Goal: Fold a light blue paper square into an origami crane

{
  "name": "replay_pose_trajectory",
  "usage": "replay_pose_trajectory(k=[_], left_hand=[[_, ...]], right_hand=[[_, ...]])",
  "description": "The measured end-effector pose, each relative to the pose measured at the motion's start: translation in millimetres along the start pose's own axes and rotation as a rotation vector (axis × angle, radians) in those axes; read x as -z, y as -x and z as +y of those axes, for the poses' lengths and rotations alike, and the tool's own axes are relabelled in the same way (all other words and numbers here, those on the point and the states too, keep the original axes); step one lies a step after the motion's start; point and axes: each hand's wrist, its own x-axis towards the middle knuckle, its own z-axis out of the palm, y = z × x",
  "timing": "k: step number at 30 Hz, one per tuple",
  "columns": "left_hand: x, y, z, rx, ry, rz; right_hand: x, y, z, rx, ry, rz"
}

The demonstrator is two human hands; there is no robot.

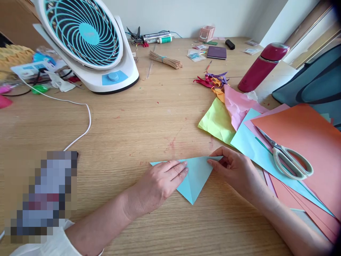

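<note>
A light blue sheet of paper [195, 177], folded into a triangle, lies on the wooden table with one corner pointing toward me. A crease runs down its middle. My left hand [166, 177] rests flat over the paper's left half, fingers stretched out across it. At the right corner, my right hand [233, 165] pinches the paper between thumb and forefinger; its other fingers curl underneath and are partly hidden.
Right of my hands, scissors [289, 160] lie on coloured paper sheets [317, 142]. Behind them are a crumpled green sheet [220, 122], a red flask [262, 67] and a bag [311, 78]. A fan [90, 39] stands back left; a blurred phone [45, 195] lies left.
</note>
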Motion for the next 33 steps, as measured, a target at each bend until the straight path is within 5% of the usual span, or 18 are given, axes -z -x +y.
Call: replay_pose_trajectory(k=[15,23,33], left_hand=[[0.1,-9.6,-7.1,0.089,-0.023,-0.146],[0.7,-12.4,-9.1,0.051,-0.041,-0.111],[2.7,-15.7,-7.6,0.031,-0.067,-0.142]], right_hand=[[-16.5,10.2,3.9,0.098,-0.003,0.058],[-16.7,10.1,2.5,0.13,0.009,0.071],[-22.7,16.3,-4.8,0.477,0.17,0.092]])
